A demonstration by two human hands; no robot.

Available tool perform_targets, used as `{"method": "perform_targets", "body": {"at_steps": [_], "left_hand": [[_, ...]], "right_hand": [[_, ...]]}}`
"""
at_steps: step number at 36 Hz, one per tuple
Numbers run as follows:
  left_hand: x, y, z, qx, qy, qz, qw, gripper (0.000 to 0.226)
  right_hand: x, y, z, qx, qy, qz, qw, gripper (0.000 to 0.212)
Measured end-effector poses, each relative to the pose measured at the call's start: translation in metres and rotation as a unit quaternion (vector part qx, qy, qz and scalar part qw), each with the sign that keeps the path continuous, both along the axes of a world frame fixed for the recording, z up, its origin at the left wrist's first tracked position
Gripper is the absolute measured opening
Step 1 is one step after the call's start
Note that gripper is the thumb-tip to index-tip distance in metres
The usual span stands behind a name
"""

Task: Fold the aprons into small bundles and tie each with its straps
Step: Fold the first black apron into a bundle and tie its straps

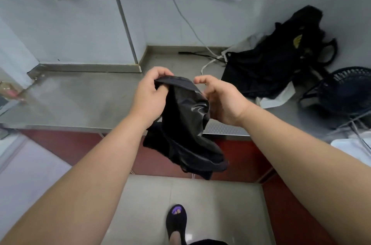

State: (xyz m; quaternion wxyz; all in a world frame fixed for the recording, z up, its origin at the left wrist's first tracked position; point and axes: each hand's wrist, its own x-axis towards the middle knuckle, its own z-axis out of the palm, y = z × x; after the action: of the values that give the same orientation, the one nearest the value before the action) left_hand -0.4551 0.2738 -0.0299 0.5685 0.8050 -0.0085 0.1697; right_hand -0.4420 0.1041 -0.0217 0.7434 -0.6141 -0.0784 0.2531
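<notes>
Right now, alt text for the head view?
A person's left hand grips the top edge of a black apron held at the front of a steel counter; the right hand curls against its side. A heap of dark fabric lies on the counter, far right.

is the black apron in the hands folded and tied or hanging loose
Hanging loose, untied. The left hand grips its top edge and the apron droops crumpled below the counter edge.
</notes>
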Motion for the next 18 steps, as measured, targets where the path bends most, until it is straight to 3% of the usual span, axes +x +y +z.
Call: {"method": "perform_targets", "body": {"at_steps": [3,7,11,13,15,16,18], "left_hand": [[-0.006,-0.011,0.001,-0.04,0.032,-0.064,0.997,0.047],[-0.015,-0.017,0.005,-0.02,0.022,-0.101,0.994,0.049],[-0.024,-0.012,0.01,-0.013,0.014,-0.086,0.996,0.036],[-0.026,-0.006,0.013,-0.028,0.011,-0.067,0.997,0.033],[-0.028,0.005,0.015,-0.035,0.006,-0.033,0.999,0.029],[-0.026,0.008,0.014,-0.023,0.005,-0.014,1.0,0.026],[-0.026,0.019,0.012,0.021,0.006,0.014,1.0,0.017]], "right_hand": [[-0.007,-0.013,-0.002,-0.001,0.03,0.036,0.999,0.057],[-0.025,-0.015,-0.008,-0.213,-0.092,0.121,0.965,0.032],[-0.034,-0.009,-0.012,-0.248,-0.136,0.109,0.953,0.028],[-0.032,-0.005,-0.015,-0.24,-0.143,0.048,0.959,0.009],[-0.025,0.0,-0.016,-0.229,-0.16,-0.074,0.958,0.016],[-0.022,-0.003,-0.015,-0.233,-0.172,-0.141,0.947,0.019],[-0.018,-0.01,-0.008,-0.283,-0.237,-0.269,0.89,0.016]]}}
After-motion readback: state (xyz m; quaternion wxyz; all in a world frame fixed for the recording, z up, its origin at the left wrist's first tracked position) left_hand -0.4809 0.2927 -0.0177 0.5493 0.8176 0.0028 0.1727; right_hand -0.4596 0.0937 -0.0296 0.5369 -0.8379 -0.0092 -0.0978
